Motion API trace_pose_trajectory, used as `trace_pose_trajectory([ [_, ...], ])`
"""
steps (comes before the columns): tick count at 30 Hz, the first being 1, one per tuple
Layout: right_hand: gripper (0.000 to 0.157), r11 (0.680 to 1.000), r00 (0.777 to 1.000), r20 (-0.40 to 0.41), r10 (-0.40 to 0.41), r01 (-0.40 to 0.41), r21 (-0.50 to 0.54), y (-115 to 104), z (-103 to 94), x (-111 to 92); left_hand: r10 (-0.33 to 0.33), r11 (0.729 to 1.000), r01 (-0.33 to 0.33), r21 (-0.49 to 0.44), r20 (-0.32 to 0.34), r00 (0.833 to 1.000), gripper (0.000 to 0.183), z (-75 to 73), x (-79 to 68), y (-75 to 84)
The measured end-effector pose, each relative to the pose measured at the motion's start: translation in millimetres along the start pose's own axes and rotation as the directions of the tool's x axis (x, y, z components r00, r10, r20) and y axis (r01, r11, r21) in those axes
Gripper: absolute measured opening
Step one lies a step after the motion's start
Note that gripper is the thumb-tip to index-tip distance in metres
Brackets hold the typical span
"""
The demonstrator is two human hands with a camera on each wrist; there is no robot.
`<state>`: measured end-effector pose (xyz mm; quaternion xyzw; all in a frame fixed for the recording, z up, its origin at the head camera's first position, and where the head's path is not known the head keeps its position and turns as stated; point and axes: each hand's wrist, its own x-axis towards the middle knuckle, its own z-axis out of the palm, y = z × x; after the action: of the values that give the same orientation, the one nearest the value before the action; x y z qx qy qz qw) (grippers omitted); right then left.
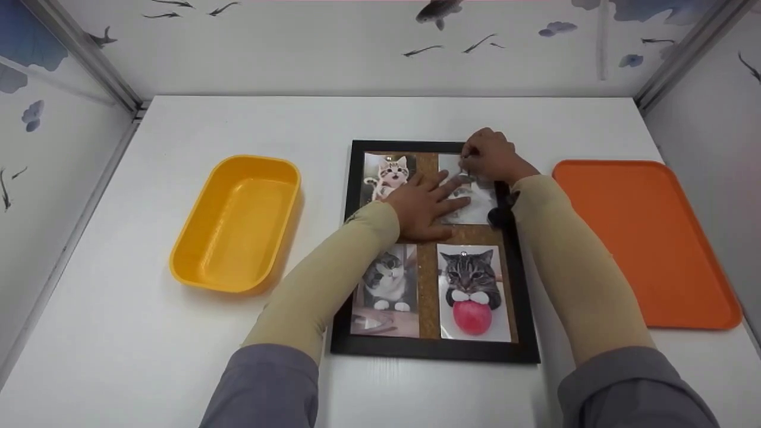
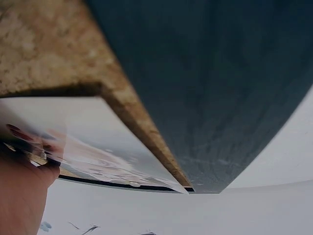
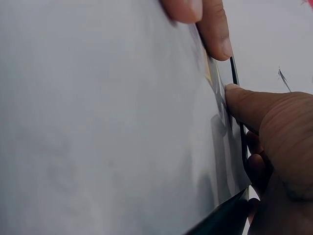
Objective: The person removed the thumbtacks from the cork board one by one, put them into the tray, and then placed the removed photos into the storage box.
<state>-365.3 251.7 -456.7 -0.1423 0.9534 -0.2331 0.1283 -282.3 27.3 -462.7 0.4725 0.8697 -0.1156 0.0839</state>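
A black-framed cork board (image 1: pixel 427 279) lies on the table with cat photos on it. My left hand (image 1: pixel 425 205) rests flat with spread fingers, across the cork strip and onto the upper right photo (image 1: pixel 478 205), a pale cat. At that photo's top edge my right hand (image 1: pixel 493 157) has curled fingers and pinches something small, seemingly a pushpin, mostly hidden by the fingers. In the right wrist view its thumb (image 3: pixel 249 105) is beside the photo's edge, near left-hand fingertips (image 3: pixel 215 34). The kitten photo (image 1: pixel 392 175), grey-white cat photo (image 1: pixel 389 297) and tabby photo (image 1: pixel 475 291) lie around.
A yellow plastic bin (image 1: pixel 238 232) stands left of the board. To the right, partly behind the right forearm, lies an orange tray (image 1: pixel 648 238). Small pins show at the top of the kitten and tabby photos. White panels with painted fish (image 1: pixel 439 12) enclose the table.
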Motion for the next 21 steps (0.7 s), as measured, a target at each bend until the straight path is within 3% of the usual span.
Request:
trace_pose_trajectory([
  [21, 0.02, 1.0, 1.0, 0.001, -0.001, 0.001, -0.004, 1.9, 0.2, 1.1, -0.002, 1.0, 0.002, 0.011, -0.008, 1.0, 0.075, 1.9, 1.2, -0.1],
])
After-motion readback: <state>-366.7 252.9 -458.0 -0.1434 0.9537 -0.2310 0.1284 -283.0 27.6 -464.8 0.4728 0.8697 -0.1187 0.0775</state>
